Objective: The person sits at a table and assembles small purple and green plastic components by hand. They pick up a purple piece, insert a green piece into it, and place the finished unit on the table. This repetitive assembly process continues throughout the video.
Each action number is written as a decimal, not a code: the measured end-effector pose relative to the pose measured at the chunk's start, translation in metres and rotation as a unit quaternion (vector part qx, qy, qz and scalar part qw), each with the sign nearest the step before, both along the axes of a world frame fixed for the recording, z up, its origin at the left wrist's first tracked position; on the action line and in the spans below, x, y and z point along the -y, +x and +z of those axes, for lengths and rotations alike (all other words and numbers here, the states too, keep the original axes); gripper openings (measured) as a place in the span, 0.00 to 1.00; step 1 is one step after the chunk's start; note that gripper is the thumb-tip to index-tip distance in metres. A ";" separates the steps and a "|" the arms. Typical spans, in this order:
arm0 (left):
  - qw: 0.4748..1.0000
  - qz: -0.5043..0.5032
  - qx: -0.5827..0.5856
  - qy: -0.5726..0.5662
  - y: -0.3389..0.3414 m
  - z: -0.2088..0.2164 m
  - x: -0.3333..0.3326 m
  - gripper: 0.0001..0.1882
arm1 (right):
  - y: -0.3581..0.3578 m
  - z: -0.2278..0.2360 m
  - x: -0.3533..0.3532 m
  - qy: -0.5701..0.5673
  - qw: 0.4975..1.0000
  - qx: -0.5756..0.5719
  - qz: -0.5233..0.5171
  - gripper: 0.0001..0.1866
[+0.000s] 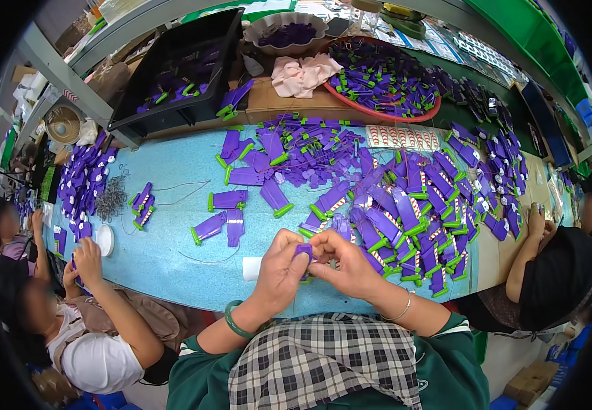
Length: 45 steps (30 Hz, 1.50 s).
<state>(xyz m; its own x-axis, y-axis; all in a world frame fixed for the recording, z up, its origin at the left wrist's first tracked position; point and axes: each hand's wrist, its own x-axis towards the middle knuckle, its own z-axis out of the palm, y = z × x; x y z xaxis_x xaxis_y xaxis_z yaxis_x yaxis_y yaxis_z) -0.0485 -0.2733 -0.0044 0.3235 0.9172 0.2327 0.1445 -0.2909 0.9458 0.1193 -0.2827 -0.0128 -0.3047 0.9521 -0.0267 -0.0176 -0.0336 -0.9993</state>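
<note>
Close in front of my body, both hands pinch a small purple plastic part (303, 251), and a bit of green shows below it. My left hand (279, 272) closes on it with the thumb on top. My right hand (345, 265) grips its other side, fingers bent around it. Much of the part is hidden by the fingers. Beside my right hand lies a big heap of purple pieces with green ends and striped stickers (405, 215). Farther off is a pile of plain purple parts (316, 154). Several purple-and-green pieces (227, 200) lie loose left of centre.
A black tray (122, 109) stands at the back left, near a pink cloth (303, 75) and a red basket (385, 117) of purple parts. A sticker sheet (402, 138) lies before the basket. Co-workers sit left (98, 352) and right (556, 273). Metal shelf bars frame the table.
</note>
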 end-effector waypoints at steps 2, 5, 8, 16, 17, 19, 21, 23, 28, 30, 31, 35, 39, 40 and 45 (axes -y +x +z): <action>0.999 0.038 -0.004 -0.020 -0.007 0.004 -0.003 0.14 | 0.017 0.006 -0.007 0.064 0.993 0.099 -0.005 0.14; 0.995 0.083 0.033 -0.047 -0.018 0.008 -0.007 0.15 | 0.056 0.021 -0.026 0.274 0.916 0.282 -0.079 0.10; 0.991 0.062 0.054 -0.109 -0.017 0.006 -0.008 0.12 | 0.061 0.043 -0.026 0.341 0.823 0.404 -0.207 0.13; 0.970 -0.143 -0.191 0.053 0.011 -0.008 -0.026 0.10 | 0.054 0.017 -0.012 0.164 0.965 0.191 -0.068 0.05; 0.966 -0.131 -0.221 0.044 0.003 -0.007 -0.038 0.11 | 0.067 0.025 -0.018 0.145 0.961 0.221 -0.076 0.05; 0.938 -0.026 -0.343 0.036 -0.013 -0.005 -0.068 0.12 | 0.100 0.037 -0.031 0.126 0.955 0.251 -0.097 0.05; 0.898 -0.003 -0.436 0.054 -0.018 0.003 -0.094 0.11 | 0.132 0.048 -0.044 0.116 0.940 0.288 -0.142 0.06; 0.876 -0.021 -0.471 0.101 -0.026 -0.014 -0.110 0.11 | 0.147 0.060 -0.050 0.175 0.831 0.508 -0.147 0.09; 0.866 -0.001 -0.489 0.104 -0.023 -0.019 -0.108 0.09 | 0.115 0.071 -0.041 0.329 0.629 0.678 -0.189 0.22; 0.880 0.040 -0.467 0.070 -0.027 -0.015 -0.097 0.11 | 0.081 0.063 -0.031 0.367 0.713 0.584 -0.126 0.20; 0.887 0.040 -0.455 0.073 -0.028 -0.015 -0.093 0.12 | 0.064 0.048 -0.024 0.365 0.775 0.510 -0.076 0.19; 0.920 0.028 -0.382 0.086 -0.040 -0.009 -0.068 0.16 | -0.003 0.009 0.001 0.328 0.836 0.439 0.034 0.16; 0.974 0.064 -0.193 0.103 -0.050 0.018 -0.018 0.29 | -0.033 -0.017 -0.007 0.354 0.804 0.477 0.033 0.09; 0.983 0.083 -0.145 0.072 -0.053 0.025 -0.005 0.29 | -0.035 -0.017 -0.010 0.335 0.797 0.499 0.053 0.10; 0.959 0.054 0.197 -0.196 -0.064 0.010 0.017 0.16 | -0.031 -0.027 -0.010 0.347 0.804 0.479 0.060 0.08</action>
<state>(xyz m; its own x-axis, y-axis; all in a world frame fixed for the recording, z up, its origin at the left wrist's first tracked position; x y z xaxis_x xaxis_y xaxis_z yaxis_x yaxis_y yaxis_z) -0.1128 -0.2907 0.0055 0.1798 0.9823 -0.0527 -0.2381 0.0955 0.9665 0.0879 -0.2723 -0.0400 -0.5522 0.8040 0.2206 0.7333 0.5943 -0.3303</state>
